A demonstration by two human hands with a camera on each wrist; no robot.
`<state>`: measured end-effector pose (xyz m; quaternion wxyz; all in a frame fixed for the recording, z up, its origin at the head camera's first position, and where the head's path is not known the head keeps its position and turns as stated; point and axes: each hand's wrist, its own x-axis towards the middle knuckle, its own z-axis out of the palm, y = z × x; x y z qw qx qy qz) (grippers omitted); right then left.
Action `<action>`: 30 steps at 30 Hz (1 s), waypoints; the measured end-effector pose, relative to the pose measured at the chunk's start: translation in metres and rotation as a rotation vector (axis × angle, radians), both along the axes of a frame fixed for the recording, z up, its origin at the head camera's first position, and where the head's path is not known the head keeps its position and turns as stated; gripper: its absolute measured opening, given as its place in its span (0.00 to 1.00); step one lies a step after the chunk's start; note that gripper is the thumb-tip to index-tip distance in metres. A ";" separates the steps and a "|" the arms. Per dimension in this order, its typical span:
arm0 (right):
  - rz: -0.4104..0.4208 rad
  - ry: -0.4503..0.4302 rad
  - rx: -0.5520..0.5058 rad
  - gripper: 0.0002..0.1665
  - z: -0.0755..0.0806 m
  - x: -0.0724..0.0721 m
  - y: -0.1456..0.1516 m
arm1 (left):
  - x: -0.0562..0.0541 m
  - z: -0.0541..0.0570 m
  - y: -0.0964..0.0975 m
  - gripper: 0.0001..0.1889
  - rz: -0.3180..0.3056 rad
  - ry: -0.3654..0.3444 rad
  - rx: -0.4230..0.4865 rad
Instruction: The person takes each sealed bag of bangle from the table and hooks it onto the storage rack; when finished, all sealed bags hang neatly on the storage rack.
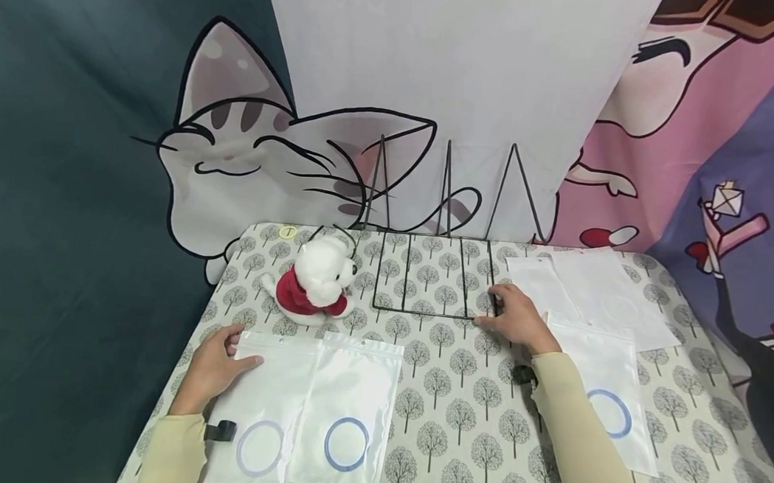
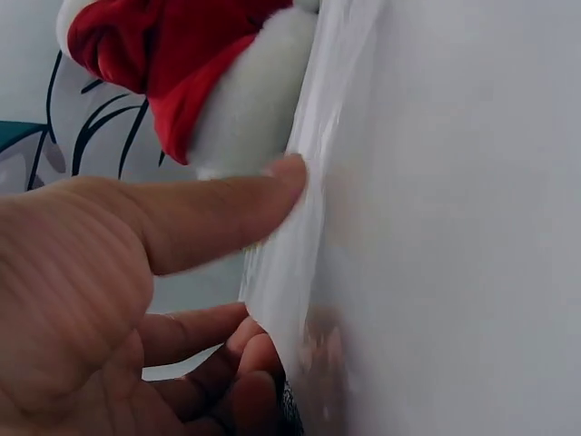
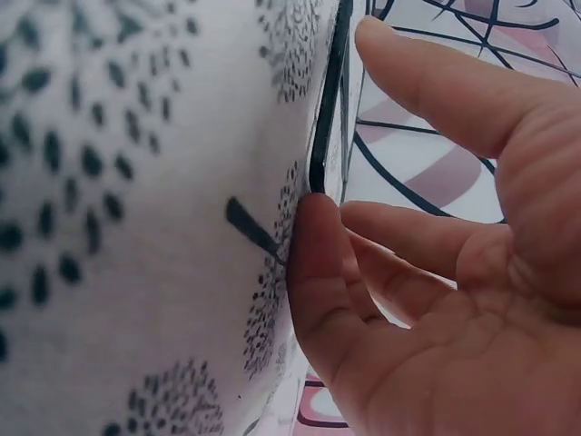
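Observation:
My right hand [image 1: 515,317] is at the front right corner of a black wire rack [image 1: 422,314] that lies on the cloth with its pointed uprights at the back. In the right wrist view a fingertip [image 3: 318,218] touches the end of the black wire [image 3: 320,154]; thumb and fingers are spread apart. On the left, my left hand [image 1: 215,364] rests at the upper left edge of a white zip bag [image 1: 272,382] printed with a pale purple ring. Its thumb [image 2: 236,209] lies fairly straight over the bag's edge, and the other fingertips are partly hidden at that edge.
Beside the left bag lies another zip bag [image 1: 352,372] with a blue ring. A white plush dog [image 1: 321,274] in red sits behind them. Further zip bags [image 1: 594,343] overlap at the right. A small yellow ring [image 1: 288,232] lies at the back left of the tree-patterned cloth [image 1: 435,436].

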<state>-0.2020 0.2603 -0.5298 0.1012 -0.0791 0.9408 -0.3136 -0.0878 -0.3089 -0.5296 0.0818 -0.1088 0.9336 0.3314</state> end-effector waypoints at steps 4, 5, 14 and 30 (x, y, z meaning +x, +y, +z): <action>0.010 0.000 0.014 0.53 -0.003 0.001 0.001 | 0.002 -0.004 -0.004 0.42 0.007 -0.015 0.008; 0.014 0.007 0.023 0.52 -0.003 0.001 0.001 | 0.003 -0.004 -0.004 0.41 0.015 -0.018 0.023; -0.003 0.027 0.052 0.48 -0.003 0.004 -0.001 | 0.013 0.012 -0.012 0.20 -0.015 -0.025 0.115; -0.033 0.016 0.067 0.48 0.001 0.001 0.004 | 0.020 0.055 0.001 0.13 -0.108 0.161 0.328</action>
